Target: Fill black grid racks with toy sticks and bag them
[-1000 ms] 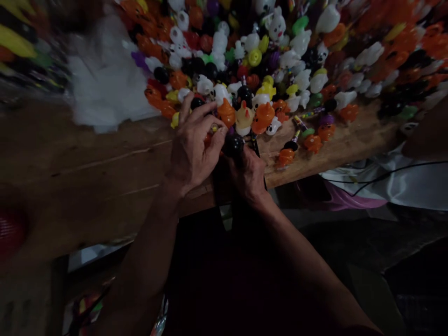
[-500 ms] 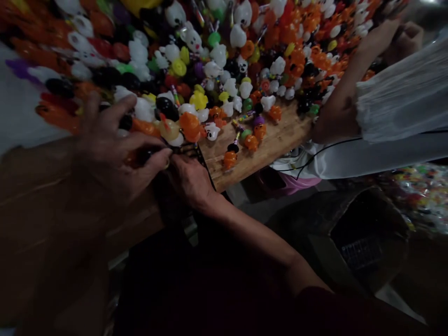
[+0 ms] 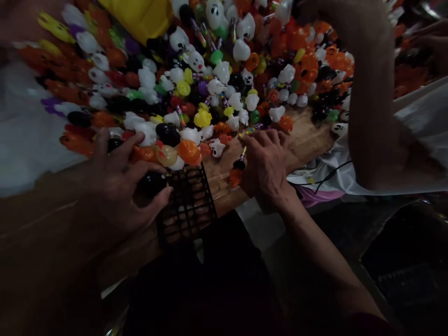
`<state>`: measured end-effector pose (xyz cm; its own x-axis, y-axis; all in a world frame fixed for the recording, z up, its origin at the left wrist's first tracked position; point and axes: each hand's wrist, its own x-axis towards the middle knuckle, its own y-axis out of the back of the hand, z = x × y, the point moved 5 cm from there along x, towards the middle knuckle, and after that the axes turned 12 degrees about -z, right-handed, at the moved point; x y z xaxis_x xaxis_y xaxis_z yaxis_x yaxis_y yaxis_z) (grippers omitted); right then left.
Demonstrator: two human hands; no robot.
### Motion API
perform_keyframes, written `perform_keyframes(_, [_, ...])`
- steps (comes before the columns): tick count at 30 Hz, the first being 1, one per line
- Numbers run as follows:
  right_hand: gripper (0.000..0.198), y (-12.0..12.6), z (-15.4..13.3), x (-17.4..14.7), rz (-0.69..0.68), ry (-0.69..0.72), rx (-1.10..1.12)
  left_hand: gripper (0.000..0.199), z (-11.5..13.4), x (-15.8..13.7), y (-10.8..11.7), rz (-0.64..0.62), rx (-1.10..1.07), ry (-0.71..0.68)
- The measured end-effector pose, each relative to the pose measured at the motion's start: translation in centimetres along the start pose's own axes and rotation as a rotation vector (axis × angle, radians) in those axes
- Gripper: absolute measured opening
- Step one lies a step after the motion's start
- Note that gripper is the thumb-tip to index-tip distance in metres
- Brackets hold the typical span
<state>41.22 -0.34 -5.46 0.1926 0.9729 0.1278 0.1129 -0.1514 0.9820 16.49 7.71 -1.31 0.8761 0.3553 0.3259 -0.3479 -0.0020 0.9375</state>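
My left hand [image 3: 122, 186] has thumb and fingers curled round a shiny black round plastic toy [image 3: 152, 183], above the left side of a black plastic grid [image 3: 185, 205]. To the right of the grid, my right hand [image 3: 269, 161] is lowered to the wooden table with its fingers bent down and pressed together. It covers small toys there, and whatever lies under its fingertips is hidden. Just left of it lies an orange toy [image 3: 235, 177] with a black cap and a candy-filled tube [image 3: 243, 153].
A heap of plastic toys [image 3: 203, 116], white, orange, black and yellow, fills the wooden table [image 3: 224, 196]. Another person's arm [image 3: 371, 93] reaches over the heap at the right. A large yellow piece [image 3: 140, 18] lies at the back. Below right stands a dark open sack [image 3: 402, 252].
My right hand has left my left hand and moved right onto the small toys, uncovering the grid. My left hand stays by the grid. The other person's arm has swung inward over the heap.
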Motion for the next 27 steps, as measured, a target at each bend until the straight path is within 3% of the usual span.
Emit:
perform_keyframes(4, [0.028, -0.8, -1.4, 2.3, -0.092, -0.029, 0.049, 0.027, -0.2, 0.1, 0.1, -0.024, 0.040, 0.028])
perform_keyframes(9, [0.027, -0.8, -2.2, 4.7, -0.133, -0.084, 0.066, 0.020, 2.0, -0.5, -0.3, 0.049, 0.069, 0.289])
perform_keyframes(15, [0.026, -0.6, -4.2, 7.6, -0.377, 0.186, 0.013, 0.015, 3.7, -1.2, -0.2, 0.012, -0.030, 0.540])
perform_keyframes(21, [0.029, -0.8, -5.2, 9.1, -0.399, 0.211, -0.103, 0.021, 1.5, -1.2, -0.5, -0.035, -0.030, 0.480])
perform_keyframes(27, [0.031, -1.3, -3.7, 9.7, -0.347, 0.221, -0.068, 0.028, -0.2, -2.8, -0.4, -0.085, 0.005, 0.357])
